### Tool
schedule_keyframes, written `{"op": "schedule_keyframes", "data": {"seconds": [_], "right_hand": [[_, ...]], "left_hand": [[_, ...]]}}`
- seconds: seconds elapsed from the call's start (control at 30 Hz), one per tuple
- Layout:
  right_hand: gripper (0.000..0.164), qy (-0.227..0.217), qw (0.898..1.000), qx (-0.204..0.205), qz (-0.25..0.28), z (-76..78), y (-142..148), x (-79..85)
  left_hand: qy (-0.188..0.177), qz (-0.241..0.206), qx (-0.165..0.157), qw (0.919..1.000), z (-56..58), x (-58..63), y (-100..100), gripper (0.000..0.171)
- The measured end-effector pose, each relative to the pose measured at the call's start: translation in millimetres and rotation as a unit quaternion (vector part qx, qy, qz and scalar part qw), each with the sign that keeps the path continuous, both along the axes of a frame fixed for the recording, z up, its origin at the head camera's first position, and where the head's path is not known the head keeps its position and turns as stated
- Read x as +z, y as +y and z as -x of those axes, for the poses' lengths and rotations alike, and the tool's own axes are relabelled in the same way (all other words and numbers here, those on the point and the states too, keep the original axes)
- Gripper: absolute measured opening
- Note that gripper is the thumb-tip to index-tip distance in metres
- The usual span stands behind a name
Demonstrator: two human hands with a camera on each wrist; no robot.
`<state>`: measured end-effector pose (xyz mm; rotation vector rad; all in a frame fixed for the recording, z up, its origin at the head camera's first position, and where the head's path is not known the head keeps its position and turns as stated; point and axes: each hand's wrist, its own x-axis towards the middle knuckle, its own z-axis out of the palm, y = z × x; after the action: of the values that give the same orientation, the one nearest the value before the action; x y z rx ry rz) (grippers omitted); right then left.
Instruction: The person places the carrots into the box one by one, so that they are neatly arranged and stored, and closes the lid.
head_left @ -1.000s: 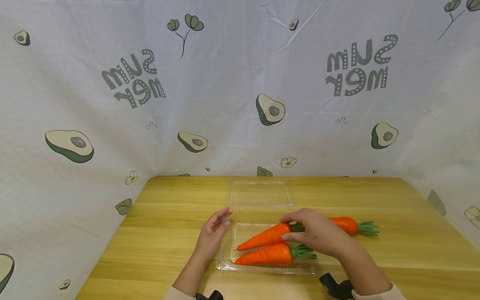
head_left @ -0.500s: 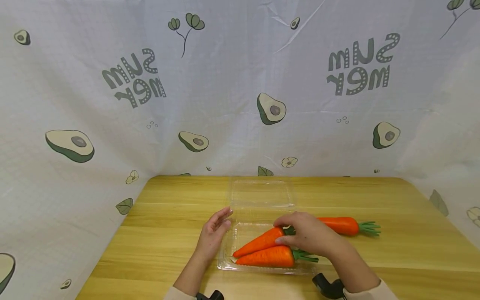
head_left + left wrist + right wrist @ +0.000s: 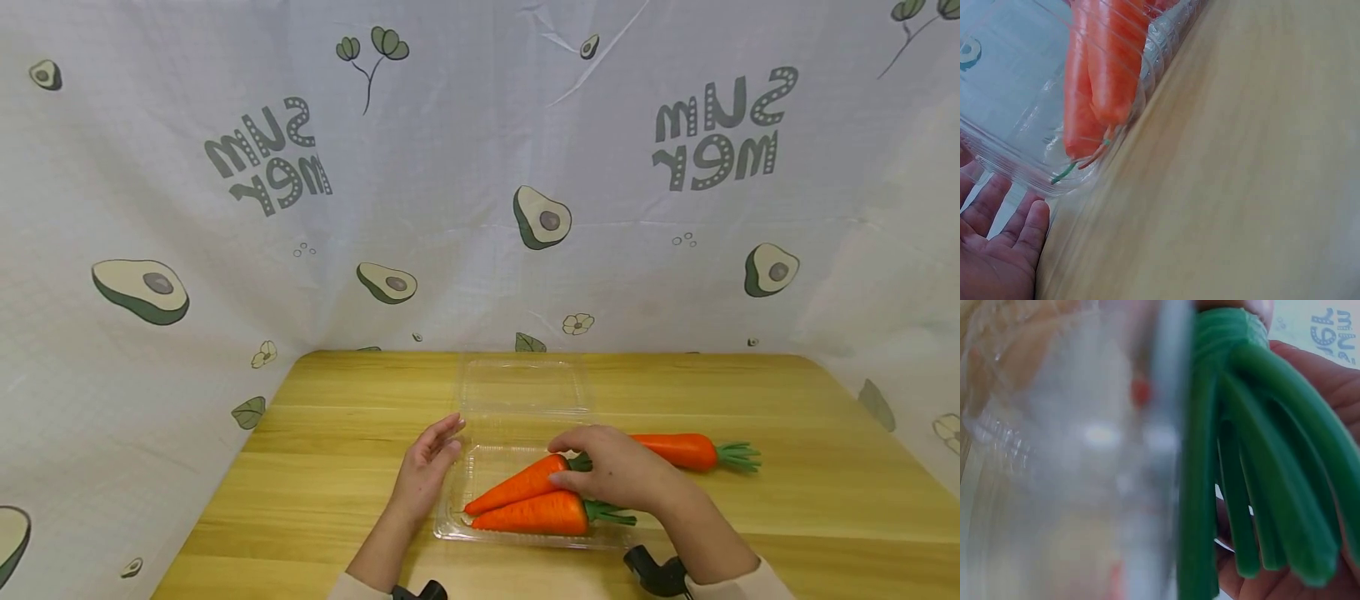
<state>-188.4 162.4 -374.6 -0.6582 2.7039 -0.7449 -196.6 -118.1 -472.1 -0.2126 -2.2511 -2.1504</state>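
In the head view, two orange carrots lie side by side in the base of a clear plastic clamshell box (image 3: 480, 534), tips toward the left. My right hand (image 3: 626, 475) pinches the farther carrot (image 3: 516, 486) at its thick end, covering part of its green top. The nearer carrot (image 3: 536, 513) rests along the box's front side. At the left wall, my left hand (image 3: 429, 468) has its fingers relaxed, close against the box. The left wrist view shows its fingertips right by the box corner. Large green carrot stems (image 3: 1285, 481) stand before the right palm in the right wrist view.
A third carrot (image 3: 686, 452) lies on the wooden table (image 3: 337, 467) to the right of the box, partly behind my right hand. The clear lid (image 3: 525, 387) is folded back behind the base. A white printed cloth (image 3: 465, 167) hangs around the table.
My right hand has moved left and slightly nearer with the farther carrot, bringing it down against the nearer one. In the last half second it barely shifts. The left hand has stayed in place.
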Motion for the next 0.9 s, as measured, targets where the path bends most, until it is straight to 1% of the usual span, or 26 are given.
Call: {"op": "schedule_keyframes", "data": {"seconds": [0.37,0.47,0.67,0.77,0.9], "right_hand": [[0.042,-0.004,1.000,-0.014,0.009,1.0,6.3,1.9],[0.041,0.001,1.000,-0.015,0.007,0.8,8.0,1.7],[0.045,0.012,1.000,-0.017,0.004,1.3,10.7,0.3],[0.045,0.019,1.000,-0.017,0.000,1.9,11.5,-0.3],[0.043,0.016,1.000,-0.022,0.000,2.1,13.2,0.0]], "left_hand": [[0.000,0.007,0.002,1.0000,0.0,-0.4,-1.0,0.046],[-0.002,0.009,0.004,1.0000,-0.3,-0.3,-0.9,0.046],[0.000,0.007,0.003,1.0000,-1.2,0.0,-0.7,0.046],[0.000,0.006,0.003,1.0000,-1.0,0.4,-0.5,0.046],[-0.001,0.006,0.002,1.0000,-1.2,0.1,-0.5,0.046]]}}
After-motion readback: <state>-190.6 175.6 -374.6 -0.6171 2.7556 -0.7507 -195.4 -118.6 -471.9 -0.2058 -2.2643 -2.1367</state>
